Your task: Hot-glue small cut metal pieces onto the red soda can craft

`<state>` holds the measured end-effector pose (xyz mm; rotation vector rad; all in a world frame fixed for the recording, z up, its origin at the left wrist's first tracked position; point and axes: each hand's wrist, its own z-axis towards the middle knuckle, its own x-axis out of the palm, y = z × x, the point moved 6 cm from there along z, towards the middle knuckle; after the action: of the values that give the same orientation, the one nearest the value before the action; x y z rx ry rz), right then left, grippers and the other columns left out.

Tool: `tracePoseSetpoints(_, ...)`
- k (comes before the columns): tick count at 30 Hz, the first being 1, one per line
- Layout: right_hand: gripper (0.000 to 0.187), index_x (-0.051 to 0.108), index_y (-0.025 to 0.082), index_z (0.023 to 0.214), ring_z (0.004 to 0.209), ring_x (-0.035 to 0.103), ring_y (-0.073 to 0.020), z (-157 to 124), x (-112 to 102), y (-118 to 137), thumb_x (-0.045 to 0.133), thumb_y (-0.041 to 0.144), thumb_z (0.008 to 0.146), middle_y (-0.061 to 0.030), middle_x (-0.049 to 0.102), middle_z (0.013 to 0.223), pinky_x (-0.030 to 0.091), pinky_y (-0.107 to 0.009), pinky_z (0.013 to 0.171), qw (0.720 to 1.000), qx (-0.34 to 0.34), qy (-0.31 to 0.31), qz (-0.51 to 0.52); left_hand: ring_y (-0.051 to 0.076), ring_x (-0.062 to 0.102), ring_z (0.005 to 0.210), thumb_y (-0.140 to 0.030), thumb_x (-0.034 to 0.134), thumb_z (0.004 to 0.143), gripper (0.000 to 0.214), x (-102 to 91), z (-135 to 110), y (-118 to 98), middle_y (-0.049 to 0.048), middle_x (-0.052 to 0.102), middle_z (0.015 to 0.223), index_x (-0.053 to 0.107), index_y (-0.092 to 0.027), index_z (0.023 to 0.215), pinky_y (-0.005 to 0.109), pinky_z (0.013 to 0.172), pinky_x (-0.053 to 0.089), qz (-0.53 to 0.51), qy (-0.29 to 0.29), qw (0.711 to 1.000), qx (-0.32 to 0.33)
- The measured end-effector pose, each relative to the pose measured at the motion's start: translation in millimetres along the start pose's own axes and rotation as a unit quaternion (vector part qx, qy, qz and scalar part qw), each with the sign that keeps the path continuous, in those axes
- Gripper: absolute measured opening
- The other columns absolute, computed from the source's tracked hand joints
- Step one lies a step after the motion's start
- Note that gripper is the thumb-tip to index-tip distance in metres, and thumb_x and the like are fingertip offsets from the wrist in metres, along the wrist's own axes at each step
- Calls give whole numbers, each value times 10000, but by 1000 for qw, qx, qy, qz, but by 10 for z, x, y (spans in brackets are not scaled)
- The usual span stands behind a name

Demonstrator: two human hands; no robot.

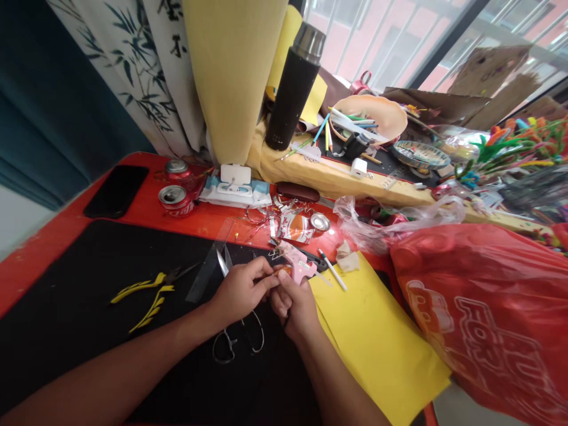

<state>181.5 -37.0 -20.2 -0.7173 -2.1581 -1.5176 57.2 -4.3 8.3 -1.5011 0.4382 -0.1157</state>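
Note:
Above the black mat [146,361], my left hand [239,291] and my right hand [299,305] meet with closed fingers. Between their fingertips is a small orange piece [284,270], mostly covered, so its kind is unclear. Just beyond the fingers lies a pink glue gun [298,260]. Scissors [224,349] lie partly under my left hand, their handles toward me and the blades showing past the knuckles. To the left rest yellow-handled pliers [153,296], jaws pointing right. Yellow paper sheets [377,337] spread beside my right hand, with a white pen [332,270] across their far edge.
Two cut cans [175,201] and a black phone [116,191] sit at the back left. Behind are a wipes pack [235,192], metal scraps [295,228] and a plastic bag [368,225]. A black thermos [295,89] stands on the ledge. A red bag [483,319] bulges at right.

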Motion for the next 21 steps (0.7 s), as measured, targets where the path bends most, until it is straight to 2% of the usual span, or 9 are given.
tracePoseSetpoints(2, 485, 707, 171, 797, 314, 318, -41, -26, 14, 21, 985, 567, 827, 147, 375, 412, 293, -170, 360, 1000, -9, 5, -5, 131, 645, 515, -314, 673, 998, 195, -24, -26, -49, -51, 685, 624, 622, -229, 831, 209, 519, 474, 18, -16, 999, 33)
tracePoseSetpoints(6, 467, 699, 175, 790, 301, 318, -48, -109, 76, 78, 957, 555, 872, 138, 386, 407, 254, -175, 338, 998, -37, 44, -33, 127, 685, 569, -265, 696, 1013, 142, -74, -126, -219, -39, 724, 680, 672, -220, 880, 213, 590, 471, 94, -68, 982, 151)
tracePoseSetpoints(7, 491, 664, 182, 735, 304, 326, -49, -119, 77, 89, 948, 554, 884, 134, 377, 405, 255, -177, 341, 997, -44, 44, -37, 126, 696, 582, -251, 694, 1018, 135, -80, -137, -233, -38, 737, 693, 673, -220, 888, 212, 600, 472, 104, -75, 978, 162)
tracePoseSetpoints(12, 592, 553, 207, 621, 311, 324, -46, -64, 29, 63, 967, 567, 843, 131, 353, 404, 254, -182, 344, 998, -44, 6, -36, 125, 706, 585, -237, 680, 1016, 147, -64, -66, -141, -32, 751, 708, 674, -217, 870, 203, 593, 483, 122, -60, 982, 130)
tracePoseSetpoints(21, 573, 569, 203, 638, 319, 336, -47, -44, 20, 44, 959, 561, 857, 133, 355, 409, 255, -184, 356, 999, -33, 11, -39, 126, 700, 604, -240, 697, 1003, 146, -62, -54, -69, -36, 759, 727, 674, -220, 861, 213, 603, 480, 129, -64, 982, 121)
